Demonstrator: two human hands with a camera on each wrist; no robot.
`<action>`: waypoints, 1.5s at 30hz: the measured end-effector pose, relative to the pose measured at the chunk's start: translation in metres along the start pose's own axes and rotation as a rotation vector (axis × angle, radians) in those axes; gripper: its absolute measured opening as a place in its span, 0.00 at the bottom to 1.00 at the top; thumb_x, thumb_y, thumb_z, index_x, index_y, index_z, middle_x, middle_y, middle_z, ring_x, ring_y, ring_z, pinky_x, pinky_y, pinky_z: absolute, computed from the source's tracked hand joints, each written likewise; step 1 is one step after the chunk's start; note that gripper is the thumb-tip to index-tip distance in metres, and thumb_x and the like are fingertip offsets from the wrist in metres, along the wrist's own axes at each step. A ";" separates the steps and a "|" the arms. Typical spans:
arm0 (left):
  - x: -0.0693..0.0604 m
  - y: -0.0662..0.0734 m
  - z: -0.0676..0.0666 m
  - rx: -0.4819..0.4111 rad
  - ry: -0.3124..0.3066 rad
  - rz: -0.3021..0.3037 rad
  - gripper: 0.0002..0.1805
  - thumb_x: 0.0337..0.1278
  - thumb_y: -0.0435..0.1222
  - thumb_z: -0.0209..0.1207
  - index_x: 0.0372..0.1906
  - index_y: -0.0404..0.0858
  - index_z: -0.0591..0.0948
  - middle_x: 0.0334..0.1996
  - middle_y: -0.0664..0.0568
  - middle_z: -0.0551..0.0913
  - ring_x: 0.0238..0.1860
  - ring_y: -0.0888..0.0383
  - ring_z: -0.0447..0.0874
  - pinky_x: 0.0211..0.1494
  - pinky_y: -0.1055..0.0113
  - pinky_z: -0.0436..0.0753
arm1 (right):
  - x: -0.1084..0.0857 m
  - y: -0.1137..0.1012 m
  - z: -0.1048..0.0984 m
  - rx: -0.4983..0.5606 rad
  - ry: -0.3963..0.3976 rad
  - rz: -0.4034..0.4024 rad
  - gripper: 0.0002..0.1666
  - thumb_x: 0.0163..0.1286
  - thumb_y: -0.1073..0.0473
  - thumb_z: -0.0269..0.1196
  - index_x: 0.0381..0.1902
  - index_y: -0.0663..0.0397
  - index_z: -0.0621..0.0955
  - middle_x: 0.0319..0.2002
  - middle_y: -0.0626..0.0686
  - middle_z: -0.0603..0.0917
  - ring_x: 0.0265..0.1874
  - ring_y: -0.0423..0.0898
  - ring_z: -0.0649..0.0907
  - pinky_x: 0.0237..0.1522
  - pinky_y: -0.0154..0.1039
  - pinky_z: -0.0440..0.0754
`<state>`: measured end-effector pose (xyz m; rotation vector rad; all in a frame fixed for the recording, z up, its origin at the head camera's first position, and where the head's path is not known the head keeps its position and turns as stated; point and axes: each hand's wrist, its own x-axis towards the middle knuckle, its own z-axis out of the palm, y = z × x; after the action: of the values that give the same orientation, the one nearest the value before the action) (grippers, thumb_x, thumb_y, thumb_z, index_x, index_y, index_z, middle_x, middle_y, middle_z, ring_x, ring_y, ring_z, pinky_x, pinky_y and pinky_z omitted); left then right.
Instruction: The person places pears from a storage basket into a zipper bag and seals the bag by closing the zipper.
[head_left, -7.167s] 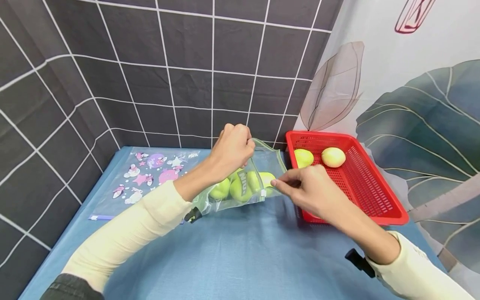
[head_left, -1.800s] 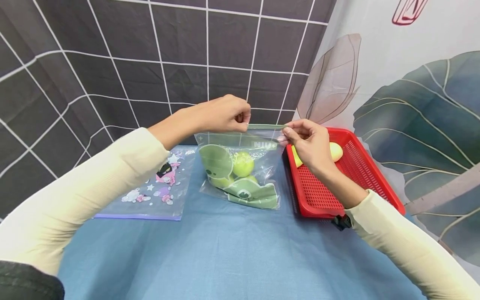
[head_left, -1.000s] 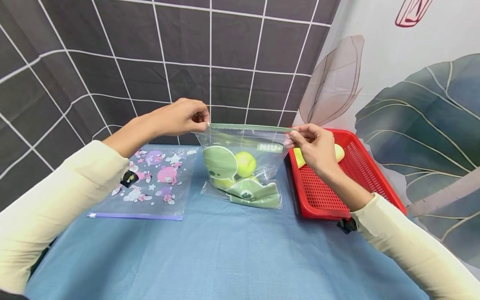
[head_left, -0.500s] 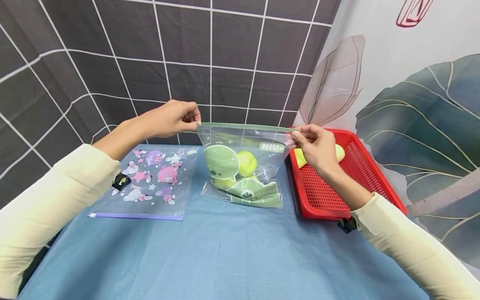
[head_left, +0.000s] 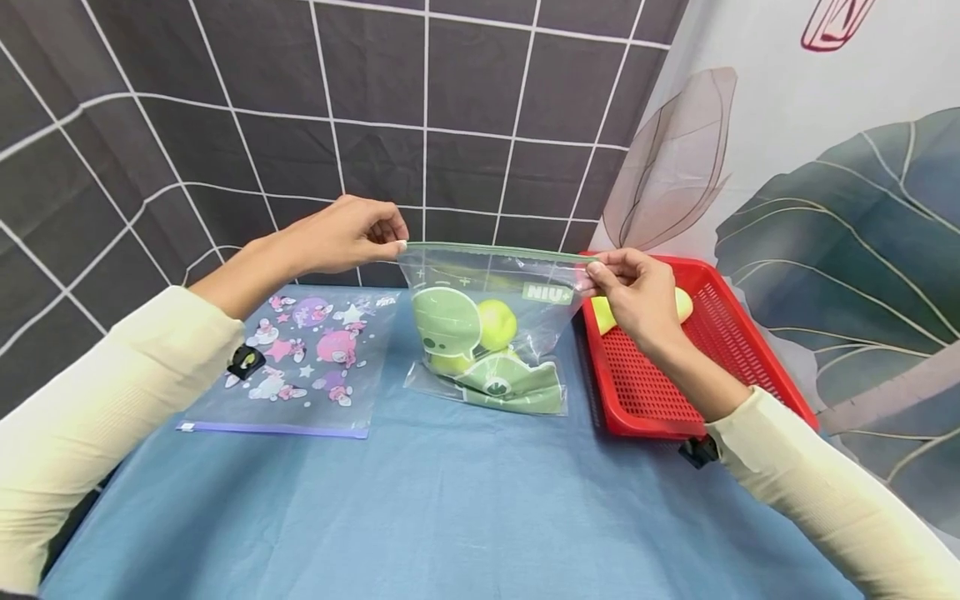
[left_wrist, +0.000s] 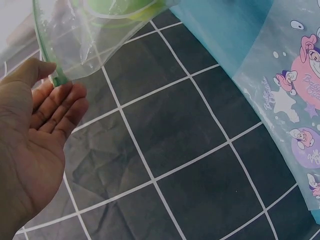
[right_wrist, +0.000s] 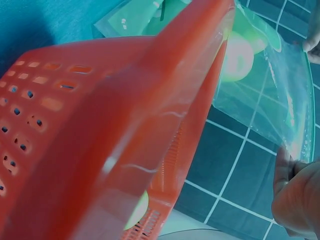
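Observation:
A clear zip bag [head_left: 525,333] with green cartoon prints stands upright on the blue cloth. Inside it are several yellow-green, apple-like fruits [head_left: 497,323], partly hidden by the prints. My left hand [head_left: 341,237] pinches the left end of the bag's green zip strip between thumb and forefinger; a small white piece shows at the fingertips. The left wrist view shows that hand [left_wrist: 42,120] with the strip's end between thumb and fingers. At the strip's other end, my right hand [head_left: 637,292] pinches the corner. The strip is stretched straight between both hands, and its two edges look together.
A red perforated basket [head_left: 645,408] stands at the right with yellow-green fruit [head_left: 682,305] in it, partly behind my right hand. On the left lies a flat clear bag [head_left: 300,400] with pink and purple prints and a purple zip strip. A dark gridded cloth [head_left: 375,83] hangs behind.
The bag, earlier tilted with its mouth gaping toward the basket, now stands upright. My left hand has slid along the zip strip from the middle to the left end. The last half second brings little movement.

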<state>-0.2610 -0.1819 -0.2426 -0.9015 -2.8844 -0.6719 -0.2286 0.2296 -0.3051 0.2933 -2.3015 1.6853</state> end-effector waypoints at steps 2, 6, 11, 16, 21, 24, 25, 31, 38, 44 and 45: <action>0.000 0.001 0.000 -0.003 -0.003 0.006 0.06 0.77 0.34 0.65 0.49 0.36 0.88 0.40 0.46 0.92 0.42 0.53 0.87 0.46 0.67 0.83 | 0.000 -0.001 -0.001 -0.007 0.000 0.003 0.13 0.80 0.65 0.71 0.52 0.74 0.86 0.31 0.37 0.92 0.29 0.31 0.93 0.43 0.33 0.94; -0.001 0.002 -0.001 0.003 -0.014 0.025 0.05 0.76 0.33 0.67 0.47 0.36 0.88 0.39 0.46 0.91 0.41 0.54 0.86 0.46 0.66 0.83 | -0.002 -0.002 -0.002 -0.025 -0.001 0.006 0.15 0.79 0.64 0.71 0.52 0.74 0.86 0.30 0.36 0.91 0.29 0.30 0.93 0.41 0.31 0.93; -0.004 0.004 -0.005 0.027 -0.022 0.037 0.03 0.76 0.33 0.66 0.45 0.38 0.89 0.37 0.47 0.89 0.39 0.54 0.84 0.45 0.64 0.82 | -0.003 -0.004 -0.001 0.009 -0.019 0.001 0.14 0.79 0.66 0.71 0.53 0.76 0.85 0.32 0.39 0.93 0.29 0.31 0.93 0.42 0.32 0.94; -0.008 0.008 -0.011 0.041 -0.048 0.024 0.03 0.76 0.33 0.66 0.45 0.39 0.89 0.36 0.49 0.88 0.39 0.55 0.83 0.45 0.62 0.82 | -0.004 -0.007 -0.001 0.001 -0.035 -0.014 0.14 0.79 0.66 0.71 0.53 0.75 0.86 0.31 0.37 0.93 0.29 0.31 0.93 0.42 0.32 0.94; -0.013 0.011 -0.015 0.049 -0.070 0.030 0.03 0.74 0.34 0.66 0.42 0.41 0.89 0.33 0.51 0.87 0.36 0.55 0.81 0.43 0.63 0.80 | -0.008 -0.009 -0.003 -0.026 -0.056 -0.011 0.15 0.80 0.63 0.71 0.54 0.73 0.86 0.31 0.35 0.92 0.30 0.31 0.94 0.43 0.31 0.93; -0.015 0.014 -0.017 0.043 -0.082 0.028 0.03 0.71 0.33 0.65 0.40 0.42 0.89 0.31 0.51 0.86 0.34 0.56 0.81 0.41 0.64 0.80 | -0.011 -0.010 -0.004 -0.034 -0.070 -0.009 0.16 0.80 0.62 0.72 0.55 0.72 0.86 0.32 0.36 0.92 0.31 0.32 0.94 0.45 0.29 0.93; -0.016 0.014 -0.017 0.040 -0.085 0.023 0.03 0.70 0.33 0.65 0.40 0.42 0.89 0.31 0.52 0.86 0.34 0.56 0.81 0.40 0.65 0.79 | -0.012 -0.010 -0.004 -0.038 -0.075 -0.010 0.16 0.80 0.61 0.72 0.55 0.71 0.86 0.32 0.35 0.92 0.31 0.32 0.94 0.45 0.29 0.93; -0.019 0.016 -0.019 0.024 -0.105 0.016 0.05 0.63 0.32 0.64 0.39 0.43 0.88 0.29 0.52 0.83 0.33 0.57 0.79 0.38 0.65 0.78 | -0.016 -0.010 -0.002 -0.050 -0.077 -0.029 0.15 0.80 0.61 0.72 0.54 0.69 0.87 0.32 0.34 0.92 0.31 0.32 0.94 0.44 0.30 0.93; -0.021 0.014 -0.020 0.021 -0.136 0.031 0.03 0.59 0.32 0.66 0.37 0.43 0.87 0.27 0.53 0.82 0.31 0.58 0.78 0.37 0.65 0.77 | -0.019 -0.012 0.000 -0.035 -0.077 -0.070 0.13 0.79 0.64 0.72 0.53 0.71 0.88 0.31 0.35 0.92 0.30 0.32 0.94 0.43 0.30 0.93; -0.020 0.015 -0.022 0.018 -0.153 0.045 0.05 0.59 0.31 0.69 0.34 0.45 0.86 0.26 0.53 0.82 0.31 0.58 0.78 0.37 0.66 0.77 | -0.022 -0.014 -0.001 -0.035 -0.072 -0.091 0.13 0.78 0.64 0.73 0.52 0.70 0.88 0.31 0.36 0.92 0.30 0.33 0.94 0.43 0.29 0.93; -0.020 0.015 -0.023 0.017 -0.156 0.047 0.05 0.59 0.31 0.69 0.33 0.46 0.86 0.26 0.53 0.82 0.31 0.58 0.78 0.37 0.66 0.77 | -0.022 -0.014 -0.001 -0.032 -0.071 -0.094 0.13 0.78 0.64 0.73 0.52 0.70 0.89 0.31 0.37 0.92 0.30 0.33 0.94 0.44 0.29 0.93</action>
<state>-0.2380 -0.1912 -0.2194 -1.0616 -2.9872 -0.5981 -0.2031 0.2267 -0.2995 0.4546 -2.3234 1.6164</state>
